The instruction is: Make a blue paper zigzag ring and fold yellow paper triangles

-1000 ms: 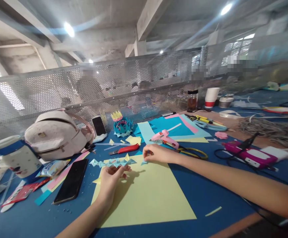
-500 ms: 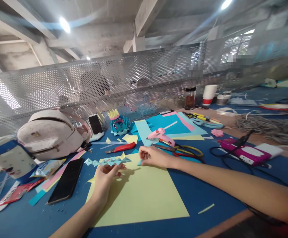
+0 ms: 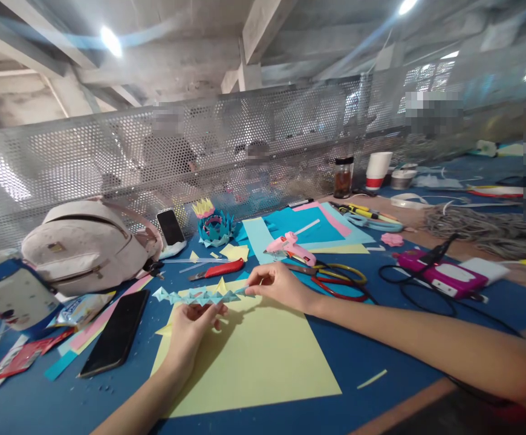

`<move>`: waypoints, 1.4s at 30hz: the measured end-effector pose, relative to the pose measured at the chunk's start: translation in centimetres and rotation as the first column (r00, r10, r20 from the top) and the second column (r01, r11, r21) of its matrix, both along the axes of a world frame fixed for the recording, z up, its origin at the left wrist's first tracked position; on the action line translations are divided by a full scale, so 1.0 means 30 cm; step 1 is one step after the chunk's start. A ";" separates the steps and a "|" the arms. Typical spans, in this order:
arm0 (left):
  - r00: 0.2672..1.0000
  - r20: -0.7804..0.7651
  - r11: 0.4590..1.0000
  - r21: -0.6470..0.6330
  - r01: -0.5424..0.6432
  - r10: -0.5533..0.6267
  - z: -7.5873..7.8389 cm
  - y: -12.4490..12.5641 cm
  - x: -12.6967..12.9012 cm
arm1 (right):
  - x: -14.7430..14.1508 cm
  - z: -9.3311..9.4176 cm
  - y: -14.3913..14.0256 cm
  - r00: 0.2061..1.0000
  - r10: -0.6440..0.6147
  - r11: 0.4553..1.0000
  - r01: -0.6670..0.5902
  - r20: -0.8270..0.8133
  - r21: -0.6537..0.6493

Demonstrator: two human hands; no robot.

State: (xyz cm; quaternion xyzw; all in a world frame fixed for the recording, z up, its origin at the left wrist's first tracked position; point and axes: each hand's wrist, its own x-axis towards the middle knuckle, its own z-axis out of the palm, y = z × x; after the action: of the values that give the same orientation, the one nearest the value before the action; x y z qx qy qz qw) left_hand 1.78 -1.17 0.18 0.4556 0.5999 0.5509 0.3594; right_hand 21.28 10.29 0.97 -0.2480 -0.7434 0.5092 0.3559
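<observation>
A strip of light blue folded paper points lies across the fingers of my left hand, which pinches it from below. My right hand is at the strip's right end, its thumb and fingertips closed on a small blue folded paper piece that meets or nearly meets the strip. Both hands are over a large yellow paper sheet. Beyond my right hand lie a pink glue gun and scissors. A red utility knife rests beyond the strip.
At left are a backpack, a black phone and a patterned cup. A folded blue paper crown stands near the mesh partition. A magenta power bank with black cables is at right.
My right hand has moved left with the small blue paper piece, up to the right end of the strip. My left hand still holds the strip. The view has shifted slightly.
</observation>
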 end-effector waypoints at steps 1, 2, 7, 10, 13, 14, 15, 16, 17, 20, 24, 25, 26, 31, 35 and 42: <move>1.000 0.012 1.000 0.003 0.009 -0.009 0.002 -0.001 0.001 | -0.002 -0.002 -0.002 1.000 0.002 1.000 -0.002 0.003 -0.009; 1.000 0.023 1.000 0.008 0.016 -0.016 0.004 -0.002 0.002 | -0.004 -0.004 -0.003 1.000 0.005 1.000 -0.005 0.007 -0.022; 0.997 0.056 0.998 0.024 0.058 -0.060 0.006 -0.003 0.003 | -0.016 -0.015 -0.008 1.000 0.020 0.996 -0.018 0.023 -0.089; 0.994 0.093 0.998 0.025 0.063 -0.065 0.001 -0.003 0.004 | -0.020 -0.019 -0.013 0.999 0.042 0.991 -0.040 0.015 -0.125; 0.986 0.154 0.998 0.016 0.057 -0.058 -0.006 -0.002 0.003 | -0.021 -0.022 -0.018 0.998 0.054 0.990 -0.052 0.013 -0.130; 0.984 0.170 0.998 0.012 0.058 -0.059 -0.008 0.000 0.002 | -0.021 -0.023 -0.019 0.998 0.058 0.991 -0.055 0.015 -0.125; 0.982 0.179 0.998 0.008 0.063 -0.063 -0.010 0.001 0.001 | -0.022 -0.026 -0.019 0.998 0.062 0.991 -0.059 0.017 -0.120; 0.981 0.183 0.998 0.001 0.069 -0.068 -0.012 0.003 -0.001 | -0.022 -0.029 -0.019 0.998 0.066 0.991 -0.064 0.019 -0.117; 0.980 0.184 0.997 -0.006 0.073 -0.070 -0.014 0.006 -0.003 | -0.023 -0.032 -0.018 0.997 0.070 0.991 -0.067 0.023 -0.116; 0.980 0.188 0.997 -0.021 0.070 -0.065 -0.021 0.010 -0.007 | -0.026 -0.041 -0.016 0.996 0.077 0.991 -0.072 0.036 -0.114; 0.979 0.193 0.998 -0.020 0.067 -0.062 -0.025 0.012 -0.007 | -0.028 -0.043 -0.018 0.995 0.086 0.991 -0.081 0.048 -0.105; 0.979 0.193 0.997 -0.016 0.072 -0.067 -0.025 0.011 -0.006 | -0.028 -0.042 -0.019 0.995 0.089 0.991 -0.083 0.051 -0.105; 0.978 0.193 0.997 -0.013 0.077 -0.073 -0.024 0.010 -0.005 | -0.028 -0.041 -0.020 0.994 0.091 0.991 -0.085 0.054 -0.104; 0.975 0.212 0.997 -0.020 0.076 -0.070 -0.017 0.006 -0.001 | -0.030 -0.043 -0.024 0.993 0.102 0.990 -0.096 0.054 -0.101; 0.965 0.256 0.998 -0.025 0.058 -0.049 -0.012 0.004 0.002 | -0.031 -0.048 -0.025 0.993 0.110 0.991 -0.105 0.052 -0.087; 0.954 0.297 0.998 -0.033 0.053 -0.041 -0.013 0.011 0.003 | -0.030 -0.046 -0.027 0.991 0.120 0.991 -0.117 0.059 -0.062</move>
State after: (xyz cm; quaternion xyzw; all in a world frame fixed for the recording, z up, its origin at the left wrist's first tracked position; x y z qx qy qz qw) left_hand 1.87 -0.85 -0.20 0.3744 0.5393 0.5921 0.4673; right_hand 20.39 9.49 -0.41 -0.2294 -0.7524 0.5428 0.2944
